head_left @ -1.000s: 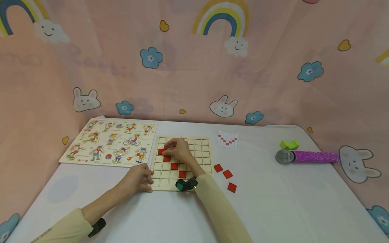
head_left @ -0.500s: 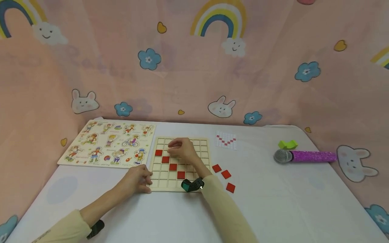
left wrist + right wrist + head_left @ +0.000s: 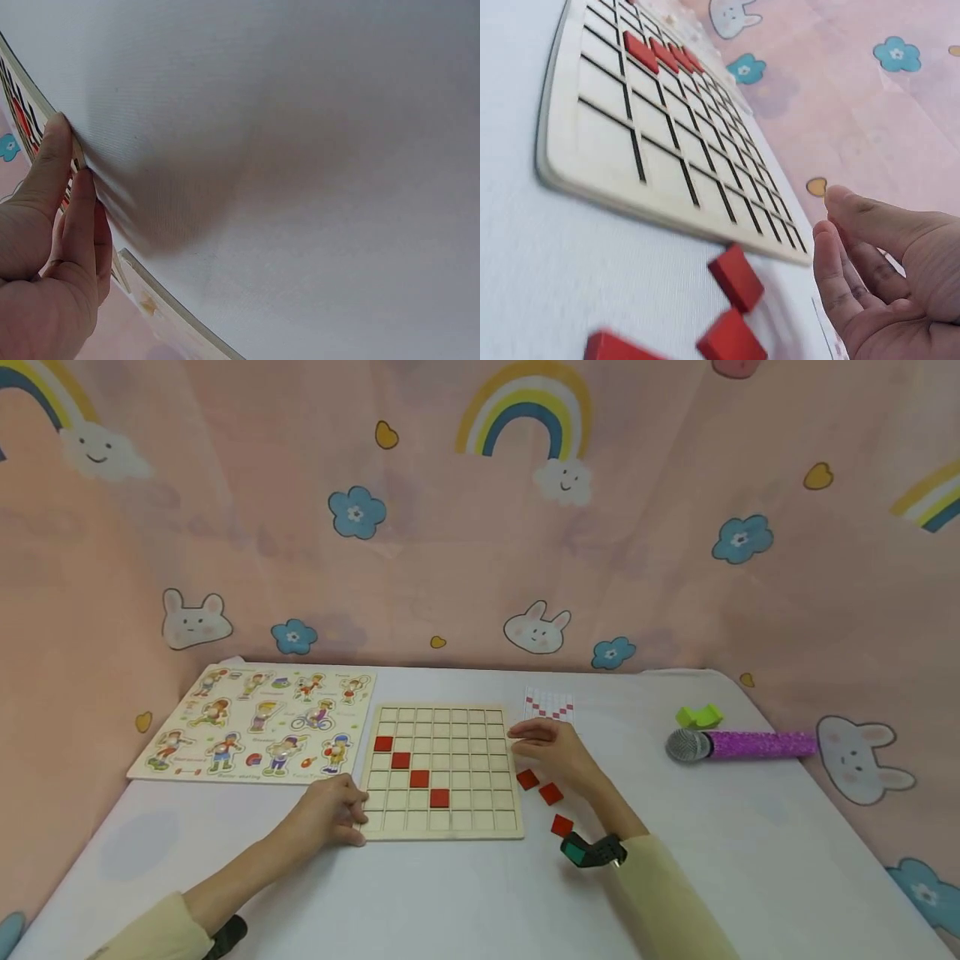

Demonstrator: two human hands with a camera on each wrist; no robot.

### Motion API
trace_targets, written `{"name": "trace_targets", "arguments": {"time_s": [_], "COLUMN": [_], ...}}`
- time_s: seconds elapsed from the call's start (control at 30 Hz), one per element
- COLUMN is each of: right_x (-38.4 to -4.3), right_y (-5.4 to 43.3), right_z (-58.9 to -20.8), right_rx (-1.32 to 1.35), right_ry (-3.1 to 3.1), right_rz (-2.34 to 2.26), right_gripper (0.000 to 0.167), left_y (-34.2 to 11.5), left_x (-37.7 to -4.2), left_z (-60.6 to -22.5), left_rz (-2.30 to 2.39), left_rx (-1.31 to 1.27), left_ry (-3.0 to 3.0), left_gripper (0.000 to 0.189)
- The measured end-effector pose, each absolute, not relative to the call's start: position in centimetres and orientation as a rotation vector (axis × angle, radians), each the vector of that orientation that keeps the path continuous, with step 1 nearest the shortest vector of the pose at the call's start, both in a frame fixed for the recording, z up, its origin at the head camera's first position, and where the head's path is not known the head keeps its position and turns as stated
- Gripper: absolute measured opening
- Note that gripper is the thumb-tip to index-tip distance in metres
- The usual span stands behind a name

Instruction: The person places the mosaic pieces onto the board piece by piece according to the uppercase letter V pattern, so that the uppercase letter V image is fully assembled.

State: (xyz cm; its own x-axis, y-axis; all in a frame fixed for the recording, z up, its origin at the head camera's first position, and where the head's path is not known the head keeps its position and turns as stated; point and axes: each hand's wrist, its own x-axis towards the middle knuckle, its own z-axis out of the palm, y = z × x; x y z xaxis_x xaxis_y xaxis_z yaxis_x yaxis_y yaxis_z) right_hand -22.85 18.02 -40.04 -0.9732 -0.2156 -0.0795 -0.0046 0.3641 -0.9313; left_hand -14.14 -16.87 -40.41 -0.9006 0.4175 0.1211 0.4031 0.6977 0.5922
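Note:
A pale wooden grid board [image 3: 476, 797] lies at the middle of the table in the head view. Several red square tiles [image 3: 419, 779] sit in its cells, running diagonally from upper left down to the right. My left hand [image 3: 326, 810] holds the board at its near left corner, thumb and fingers against the edge. Just right of the board, my right hand [image 3: 558, 756] hovers with its fingers loosely bent and nothing seen between them. Below it lie three loose red tiles [image 3: 551, 793]; the right wrist view shows a loose tile [image 3: 736, 277] by the board's edge.
A picture puzzle board [image 3: 255, 727] with cartoon children lies left of the grid board. Behind my right hand is a small pattern card [image 3: 551, 702], partly covered. A purple glitter microphone [image 3: 750, 745] and a lime-green wavy piece [image 3: 699, 717] lie at the right.
My right hand has moved right from above the board to over the loose tiles. The tiles in the board keep their cells. My left hand stays at the board's left edge.

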Motion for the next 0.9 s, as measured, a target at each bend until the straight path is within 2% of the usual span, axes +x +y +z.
{"name": "trace_targets", "arguments": {"time_s": [0.2,0.37,0.63,0.9], "right_x": [-21.3,-20.5,-20.0,-19.4], "right_y": [23.0,25.2,25.7,25.3], "right_z": [-40.3,-40.8,-41.4,-41.2], "right_rx": [-0.293,-0.412,-0.558,-0.472], "right_ry": [2.493,2.423,2.441,2.51], "right_rz": [-1.496,-1.338,-1.272,-1.313], "right_gripper": [0.031,0.033,0.029,0.03], "left_y": [-17.2,-17.1,-16.7,-16.6], "left_x": [-14.2,-14.2,-14.0,-13.8], "left_z": [-40.7,-40.7,-39.9,-40.0], "left_rz": [1.042,1.046,1.033,1.022], "left_rx": [0.829,0.813,0.698,0.668], "left_ry": [2.888,2.88,2.835,2.84], "left_gripper": [0.027,0.027,0.026,0.026]}}
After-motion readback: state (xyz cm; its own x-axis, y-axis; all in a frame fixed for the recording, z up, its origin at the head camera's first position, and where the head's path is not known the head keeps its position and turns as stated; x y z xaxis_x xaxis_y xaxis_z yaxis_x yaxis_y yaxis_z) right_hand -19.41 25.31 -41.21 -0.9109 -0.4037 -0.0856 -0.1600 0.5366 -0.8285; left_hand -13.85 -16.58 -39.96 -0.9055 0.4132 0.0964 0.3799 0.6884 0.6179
